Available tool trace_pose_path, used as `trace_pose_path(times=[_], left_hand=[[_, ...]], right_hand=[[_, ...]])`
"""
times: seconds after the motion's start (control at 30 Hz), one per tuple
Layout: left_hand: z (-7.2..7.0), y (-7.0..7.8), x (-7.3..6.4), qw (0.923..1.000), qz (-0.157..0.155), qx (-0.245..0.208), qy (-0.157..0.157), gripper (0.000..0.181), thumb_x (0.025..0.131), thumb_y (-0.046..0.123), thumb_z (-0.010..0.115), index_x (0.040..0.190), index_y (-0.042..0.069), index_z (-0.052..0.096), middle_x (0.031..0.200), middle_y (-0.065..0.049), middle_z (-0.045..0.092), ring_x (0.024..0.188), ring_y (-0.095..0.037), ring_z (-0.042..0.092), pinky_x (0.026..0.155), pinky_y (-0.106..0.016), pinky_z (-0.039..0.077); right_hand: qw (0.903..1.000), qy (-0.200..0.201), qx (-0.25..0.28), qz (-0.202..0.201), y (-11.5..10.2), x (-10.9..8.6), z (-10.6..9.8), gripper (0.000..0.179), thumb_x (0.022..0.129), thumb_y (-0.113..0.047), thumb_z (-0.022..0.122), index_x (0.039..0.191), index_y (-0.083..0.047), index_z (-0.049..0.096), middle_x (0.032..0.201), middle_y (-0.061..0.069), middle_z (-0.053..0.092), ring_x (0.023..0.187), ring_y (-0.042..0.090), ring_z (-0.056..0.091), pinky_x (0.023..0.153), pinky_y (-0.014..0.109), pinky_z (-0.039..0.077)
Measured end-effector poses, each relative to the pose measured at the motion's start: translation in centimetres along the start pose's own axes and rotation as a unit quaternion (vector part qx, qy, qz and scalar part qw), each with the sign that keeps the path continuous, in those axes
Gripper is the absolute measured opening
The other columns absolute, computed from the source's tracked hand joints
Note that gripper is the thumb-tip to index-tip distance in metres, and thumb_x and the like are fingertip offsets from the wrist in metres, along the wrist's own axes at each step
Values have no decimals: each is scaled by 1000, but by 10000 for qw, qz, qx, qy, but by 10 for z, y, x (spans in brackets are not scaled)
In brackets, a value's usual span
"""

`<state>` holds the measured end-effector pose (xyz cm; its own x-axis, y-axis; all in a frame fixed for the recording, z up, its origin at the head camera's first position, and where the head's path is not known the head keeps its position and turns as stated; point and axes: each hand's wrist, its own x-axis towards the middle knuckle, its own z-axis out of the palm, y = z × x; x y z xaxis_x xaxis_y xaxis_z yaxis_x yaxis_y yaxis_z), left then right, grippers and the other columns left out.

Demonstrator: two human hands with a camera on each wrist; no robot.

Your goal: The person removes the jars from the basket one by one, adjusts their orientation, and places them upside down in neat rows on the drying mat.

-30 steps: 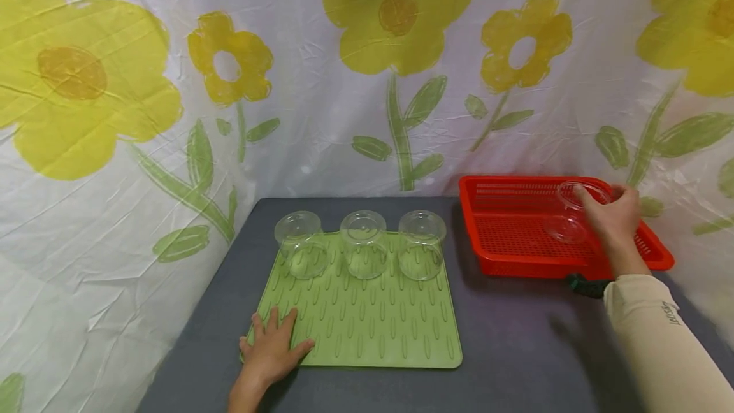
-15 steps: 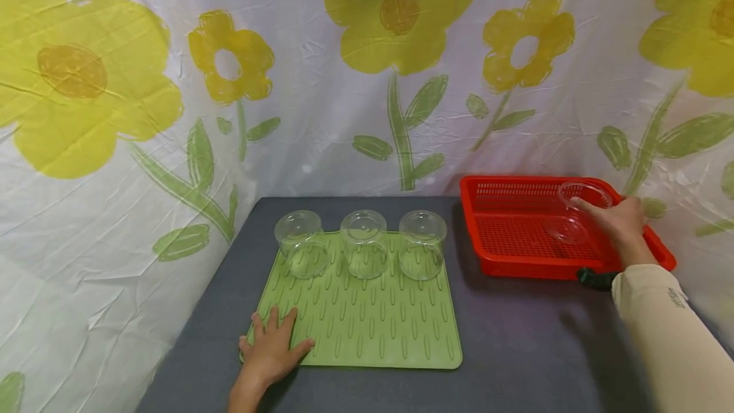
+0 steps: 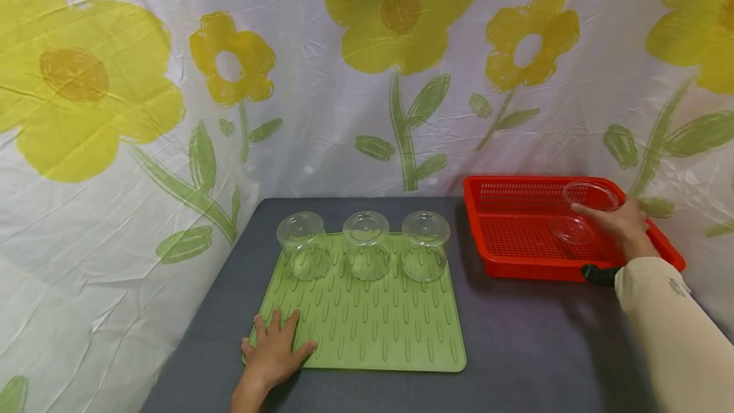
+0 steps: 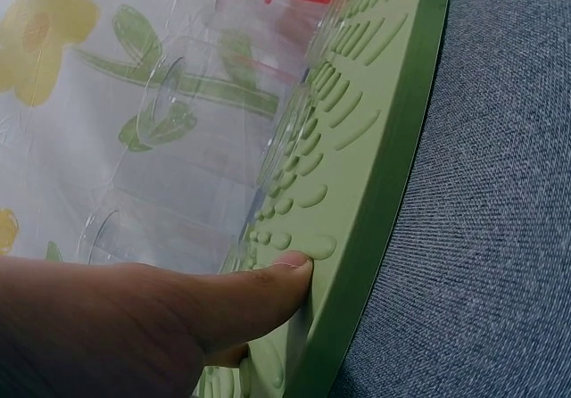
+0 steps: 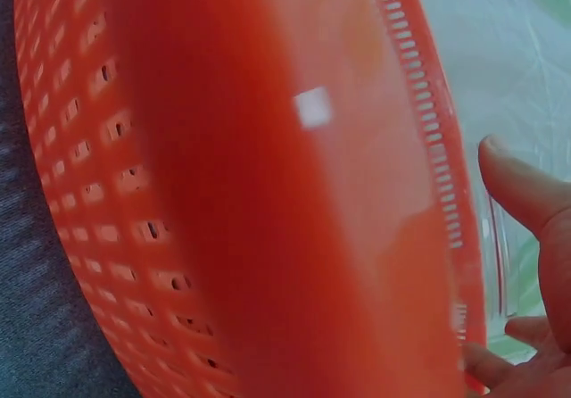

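Observation:
My left hand [image 3: 272, 352] rests on the front left corner of a green ribbed mat [image 3: 384, 330], fingers spread; its thumb [image 4: 259, 300] lies along the mat in the left wrist view. Along the mat's back stand three clear containers: a left one [image 3: 304, 250], a middle one [image 3: 367, 250] and a right one [image 3: 425, 250]. At the right, my right hand [image 3: 624, 225] reaches over a red basket [image 3: 490, 253] beside another clear container [image 3: 572, 231], its thumb straight across the container's near side. In the right wrist view, thumb and fingers stand apart, with the container's edge [image 5: 498, 255] between them.
The dark grey table [image 3: 516, 343] carries both mat and basket. Behind it hangs a white curtain [image 3: 298, 113] with yellow flowers, close to the basket's back rim. A dark green device [image 3: 599, 275] sits at my right wrist, near the basket's front wall.
My right hand has shifted slightly right and down, its fingers drawing off the container's rim and its thumb straightening. The container stays in the basket. My left hand has stayed on the mat.

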<state>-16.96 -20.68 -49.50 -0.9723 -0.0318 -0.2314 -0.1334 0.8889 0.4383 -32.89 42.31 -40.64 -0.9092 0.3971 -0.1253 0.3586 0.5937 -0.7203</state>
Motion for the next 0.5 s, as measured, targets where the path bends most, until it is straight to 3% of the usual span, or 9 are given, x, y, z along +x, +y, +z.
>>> trace_pose_path(times=[0.2, 0.33, 0.5], left_hand=[[0, 0, -1, 10000, 19, 8, -3, 85, 92, 53, 69, 154, 4, 41, 159, -42, 18, 144, -71, 0, 101, -91, 8], [1, -1, 0, 10000, 12, 24, 9, 85, 92, 53, 69, 154, 4, 41, 159, -42, 18, 143, -71, 0, 101, -91, 9], [1, -1, 0, 10000, 1, -33, 10, 84, 92, 53, 70, 155, 5, 41, 160, -41, 17, 144, -70, -1, 102, -91, 7]], right_hand=[[9995, 12, -31, -302, 0, 1, 2, 110, 92, -57, 63, 157, 12, 9, 158, 44, 16, 138, 66, 17, 109, 73, 28], [9994, 6, 112, -326, 0, 4, 3, 108, 92, -54, 65, 158, 11, 9, 159, 42, 19, 140, 63, 20, 113, 72, 29], [9994, -225, 257, -40, -1, 8, 2, 114, 93, -56, 62, 158, 9, -4, 162, 40, 5, 145, 63, 11, 114, 72, 29]])
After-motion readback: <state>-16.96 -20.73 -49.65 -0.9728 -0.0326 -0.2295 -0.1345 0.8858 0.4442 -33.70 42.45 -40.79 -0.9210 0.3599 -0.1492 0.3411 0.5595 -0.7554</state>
